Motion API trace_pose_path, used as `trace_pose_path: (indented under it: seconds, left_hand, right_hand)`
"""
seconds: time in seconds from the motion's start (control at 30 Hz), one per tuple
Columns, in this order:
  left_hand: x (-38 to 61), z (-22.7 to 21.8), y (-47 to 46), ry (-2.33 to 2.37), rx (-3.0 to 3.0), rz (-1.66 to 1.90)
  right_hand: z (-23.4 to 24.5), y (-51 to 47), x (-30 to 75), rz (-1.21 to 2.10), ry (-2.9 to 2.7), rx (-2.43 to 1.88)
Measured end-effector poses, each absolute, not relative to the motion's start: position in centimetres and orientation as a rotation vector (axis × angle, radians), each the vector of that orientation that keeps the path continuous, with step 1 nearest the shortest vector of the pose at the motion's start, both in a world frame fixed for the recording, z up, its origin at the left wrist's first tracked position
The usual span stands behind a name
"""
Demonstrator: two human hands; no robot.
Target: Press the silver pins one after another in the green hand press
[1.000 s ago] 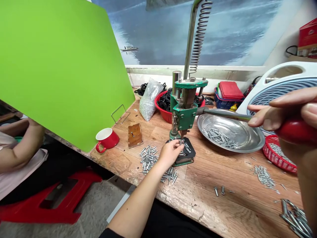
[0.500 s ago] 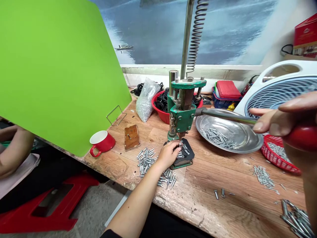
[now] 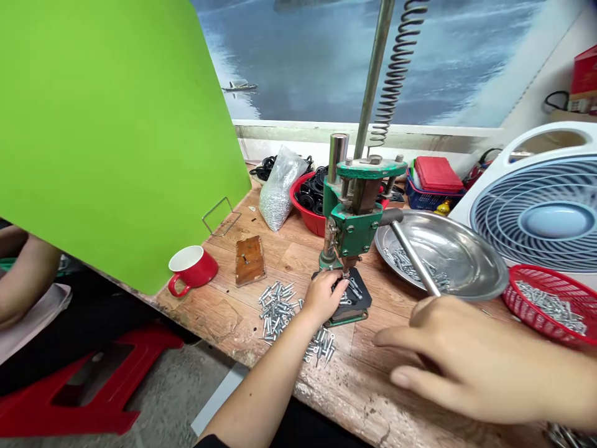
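A green hand press (image 3: 355, 214) stands on the wooden bench (image 3: 289, 249) with a spring and rod rising above it. My left hand (image 3: 323, 295) is at the press's black base plate (image 3: 360, 300), fingers pinched on a small metal part under the ram. My right hand (image 3: 471, 361) is low over the bench near me, wrapped over the end of the press's steel lever (image 3: 415, 260), which slopes down from the press. The red knob is hidden under my palm. A heap of small metal screws (image 3: 278, 306) lies just left of my left hand.
A steel bowl (image 3: 471, 258) with screws sits right of the press, a red basket (image 3: 550, 305) of screws beyond it, a white fan (image 3: 545, 205) behind. A red cup (image 3: 192, 269), wood block (image 3: 250, 259), plastic bag (image 3: 278, 186) and red tub (image 3: 308, 202) stand left. Another person's arm (image 3: 28, 267) is far left under a green board (image 3: 116, 137).
My right hand has pulled the lever down from near level at the right to low over the bench. My left hand has stayed at the base plate.
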State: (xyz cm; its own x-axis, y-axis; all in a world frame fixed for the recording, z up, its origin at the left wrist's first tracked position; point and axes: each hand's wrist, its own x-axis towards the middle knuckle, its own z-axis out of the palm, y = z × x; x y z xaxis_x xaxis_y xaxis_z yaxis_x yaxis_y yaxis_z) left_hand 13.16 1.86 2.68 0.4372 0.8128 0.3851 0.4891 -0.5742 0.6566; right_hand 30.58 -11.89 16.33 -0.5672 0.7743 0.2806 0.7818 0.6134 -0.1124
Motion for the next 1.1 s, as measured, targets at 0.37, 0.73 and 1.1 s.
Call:
trace_pose_path:
  seconds: [0.37, 0.73, 1.1]
  left_hand:
    - [13.0, 2.7, 1.6, 1.066, 2.300, 1.048]
    - [13.5, 2.1, 2.3, 1.157, 2.289, 0.980]
    - [13.1, 3.2, 1.4, 1.155, 2.350, 0.930]
  right_hand:
    - [4.2, -3.7, 29.9, -0.482, -2.554, -0.964]
    - [2.9, -1.8, 29.9, -0.555, -2.462, -0.923]
    - [8.8, -8.9, 29.9, -0.118, -2.542, -1.094]
